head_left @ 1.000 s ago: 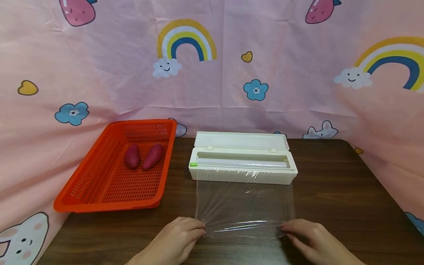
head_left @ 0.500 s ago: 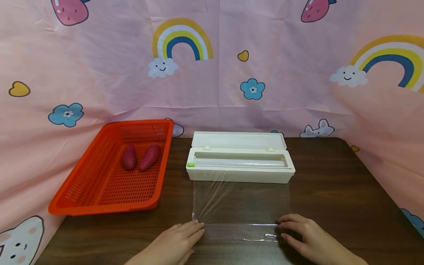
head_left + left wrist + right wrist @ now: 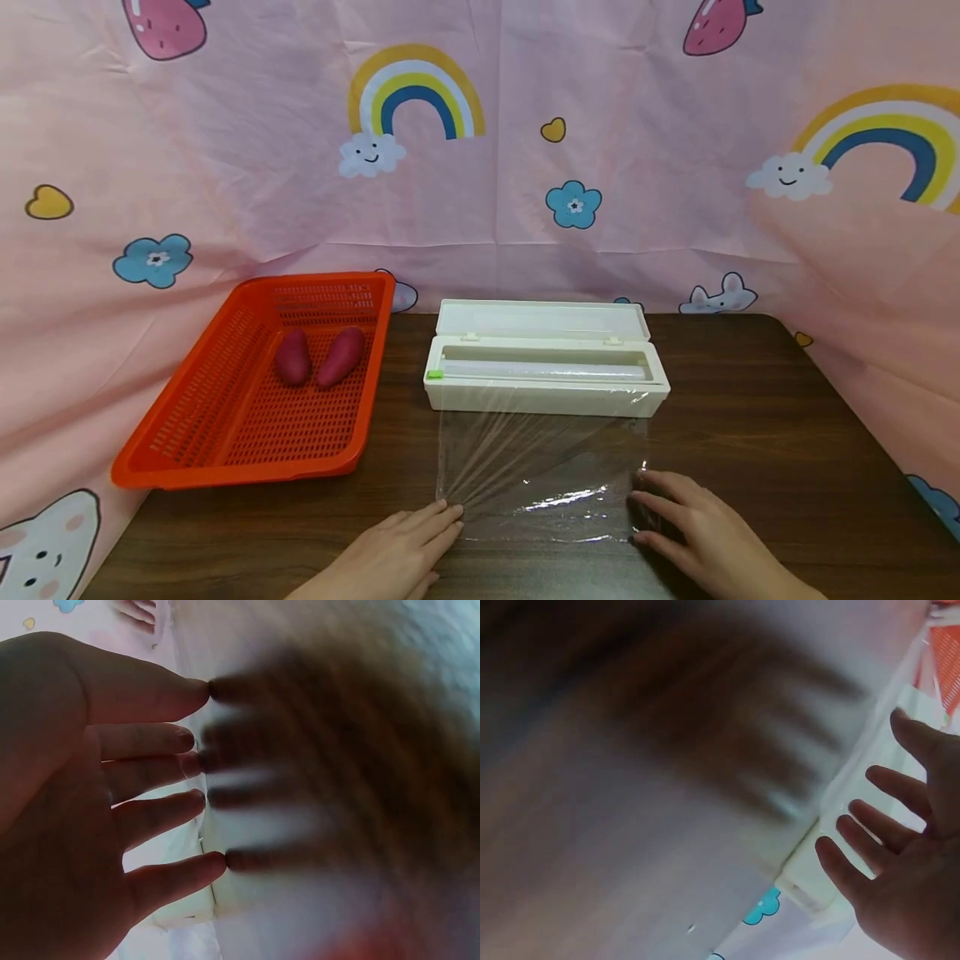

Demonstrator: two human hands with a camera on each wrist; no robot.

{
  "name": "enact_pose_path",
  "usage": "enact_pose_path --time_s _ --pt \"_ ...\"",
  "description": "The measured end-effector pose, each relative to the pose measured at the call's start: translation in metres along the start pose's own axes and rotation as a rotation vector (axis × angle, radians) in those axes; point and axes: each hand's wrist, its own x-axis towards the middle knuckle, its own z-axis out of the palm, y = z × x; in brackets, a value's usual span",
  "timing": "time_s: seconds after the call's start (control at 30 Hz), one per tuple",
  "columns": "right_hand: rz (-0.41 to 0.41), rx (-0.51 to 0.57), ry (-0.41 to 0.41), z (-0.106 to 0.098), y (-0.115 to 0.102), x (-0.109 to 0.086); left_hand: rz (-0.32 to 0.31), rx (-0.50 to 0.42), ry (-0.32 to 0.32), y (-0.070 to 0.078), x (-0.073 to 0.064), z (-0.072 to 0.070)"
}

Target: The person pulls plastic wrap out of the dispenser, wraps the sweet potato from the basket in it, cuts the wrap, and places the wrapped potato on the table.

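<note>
A sheet of clear cling film stretches over the dark table from a white dispenser box toward me. Inside the box lies the film roll, and the lid stands raised behind it. My left hand rests its straight fingertips on the film's near left corner, where creases fan out. At the near right edge is my right hand, its fingers spread and its fingertips at the film. The right wrist view shows those fingers apart, pinching nothing. In the left wrist view the fingertips touch the surface.
An orange-red plastic basket stands at the left, holding two purple-red sweet potatoes. A green slider sits on the box's left end. Pink printed cloth hangs behind the dark wooden table.
My left hand has flattened onto the film's corner. The right hand's fingers have spread, and its upper fingers have shifted slightly away from me. The film's near right part looks looser.
</note>
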Motion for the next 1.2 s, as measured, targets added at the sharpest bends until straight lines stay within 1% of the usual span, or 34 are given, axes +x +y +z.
enact_pose_path --time_s 0.07,0.13,0.2,0.4,0.6,0.67,0.8,0.87,0.97,1.03,1.1,1.2 --pt "-0.032 -0.032 -0.004 0.003 0.004 -0.002 0.001 0.001 -0.003 0.001 0.0 0.002" --pt "-0.047 -0.042 -0.029 0.006 0.007 -0.004 0.0 0.007 -0.006 0.001 0.0 0.003" --pt "-0.058 -0.049 -0.033 0.008 0.009 -0.006 0.002 0.017 -0.008 0.002 -0.001 0.004" --pt "-0.075 -0.05 0.013 0.013 0.009 -0.007 0.004 0.046 -0.009 0.002 -0.004 0.003" --pt "-0.096 -0.058 0.037 0.012 0.01 -0.008 -0.062 -0.032 -0.096 0.004 -0.005 -0.001" --pt "-0.108 -0.063 0.043 0.011 0.011 -0.008 -0.075 -0.048 -0.108 0.003 -0.007 -0.001" --pt "-0.133 -0.098 0.045 0.012 0.012 -0.008 -0.061 -0.033 -0.068 0.001 -0.01 -0.001" --pt "-0.154 -0.119 0.055 0.014 0.013 -0.008 -0.055 -0.031 -0.06 0.0 -0.011 0.0" --pt "-0.173 -0.136 0.063 0.017 0.012 -0.009 -0.049 -0.021 -0.084 -0.001 -0.011 0.001" --pt "-0.171 -0.133 0.054 0.019 0.012 -0.009 -0.042 -0.015 -0.104 -0.001 -0.011 0.0" --pt "-0.164 -0.13 0.048 0.02 0.012 -0.01 -0.031 -0.011 -0.105 -0.002 -0.012 -0.002" --pt "-0.153 -0.124 0.039 0.022 0.013 -0.01 -0.02 -0.044 -0.061 -0.005 -0.014 -0.012"
